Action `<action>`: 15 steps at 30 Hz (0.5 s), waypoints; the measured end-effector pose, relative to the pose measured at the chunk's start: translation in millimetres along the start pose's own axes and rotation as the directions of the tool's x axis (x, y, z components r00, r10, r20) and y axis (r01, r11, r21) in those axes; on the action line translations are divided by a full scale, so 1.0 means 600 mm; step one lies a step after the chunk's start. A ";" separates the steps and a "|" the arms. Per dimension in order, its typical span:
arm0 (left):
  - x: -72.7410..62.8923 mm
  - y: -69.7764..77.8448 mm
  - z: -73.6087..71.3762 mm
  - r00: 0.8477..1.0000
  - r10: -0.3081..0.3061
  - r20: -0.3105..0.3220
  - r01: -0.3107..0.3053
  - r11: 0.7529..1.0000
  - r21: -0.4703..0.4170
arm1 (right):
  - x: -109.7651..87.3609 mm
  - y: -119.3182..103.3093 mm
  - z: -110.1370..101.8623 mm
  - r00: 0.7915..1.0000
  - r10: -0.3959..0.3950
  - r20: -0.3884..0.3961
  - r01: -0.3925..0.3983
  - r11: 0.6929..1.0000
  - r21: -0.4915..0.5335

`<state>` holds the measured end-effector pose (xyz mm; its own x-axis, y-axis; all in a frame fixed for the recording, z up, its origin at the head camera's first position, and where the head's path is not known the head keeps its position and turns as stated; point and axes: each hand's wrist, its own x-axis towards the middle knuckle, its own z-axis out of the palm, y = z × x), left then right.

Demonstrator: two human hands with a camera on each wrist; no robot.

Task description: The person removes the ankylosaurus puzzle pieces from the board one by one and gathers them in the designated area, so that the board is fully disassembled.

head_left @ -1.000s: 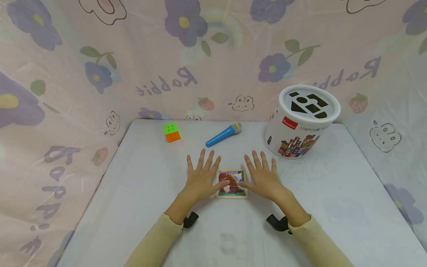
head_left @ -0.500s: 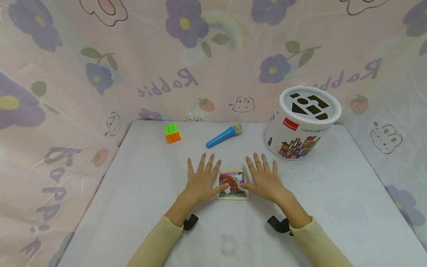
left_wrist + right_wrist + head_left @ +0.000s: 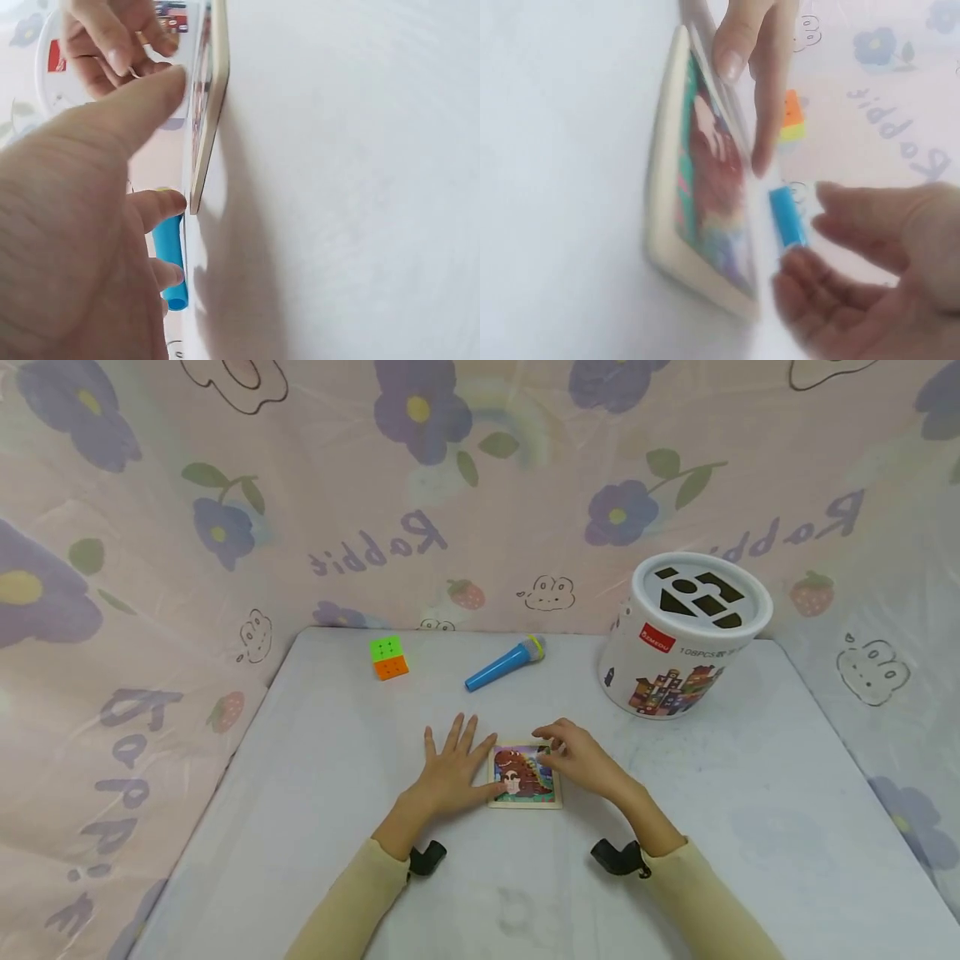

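A small square wooden puzzle [image 3: 527,789] with a brown dinosaur picture and a pale frame lies flat on the white table. My left hand [image 3: 450,777] is at its left side with fingers spread; the thumb overlaps the picture's lower left. Over the upper right corner hovers my right hand [image 3: 588,764], its fingers bent. In the right wrist view this hand [image 3: 870,262] has a gap between thumb and fingers, and nothing is held there. The left wrist view shows the puzzle's edge [image 3: 219,82] close to the left thumb [image 3: 154,105].
Behind the hands lies a blue toy microphone [image 3: 501,668]. A green and orange puzzle cube [image 3: 389,658] sits at the back left. The large white bucket [image 3: 675,652] with shape cut-outs in its lid stands back right. Patterned cloth [image 3: 480,510] hangs around the table [image 3: 300,827].
My right hand has bent its spread fingers and shifted slightly left, over the puzzle's upper right corner. The left hand stays spread, its thumb slightly farther left and lower on the picture.
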<state>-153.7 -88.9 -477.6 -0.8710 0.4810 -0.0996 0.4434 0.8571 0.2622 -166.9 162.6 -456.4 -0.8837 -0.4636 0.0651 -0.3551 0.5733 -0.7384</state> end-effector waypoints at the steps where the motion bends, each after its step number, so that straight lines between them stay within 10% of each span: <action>1: 0.001 -0.004 0.003 1.000 0.006 0.004 -0.006 1.000 -0.006 | 0.004 0.004 0.004 1.000 -0.005 0.000 0.005 0.998 0.056; 5: 0.009 -0.022 0.020 0.999 0.045 -0.011 -0.046 0.999 -0.016 | 0.020 0.015 0.025 1.000 -0.005 -0.025 0.009 0.988 0.152; 15: 0.019 -0.052 0.054 0.992 0.087 -0.088 -0.087 0.996 -0.007 | 0.051 0.009 0.065 0.999 -0.037 0.022 0.036 0.999 0.024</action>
<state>-170.8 -103.9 -518.1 -0.8446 0.5354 0.0079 0.5164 0.8105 0.2766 -183.7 125.4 -484.7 -0.8632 -0.4990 0.0775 -0.3795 0.5398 -0.7514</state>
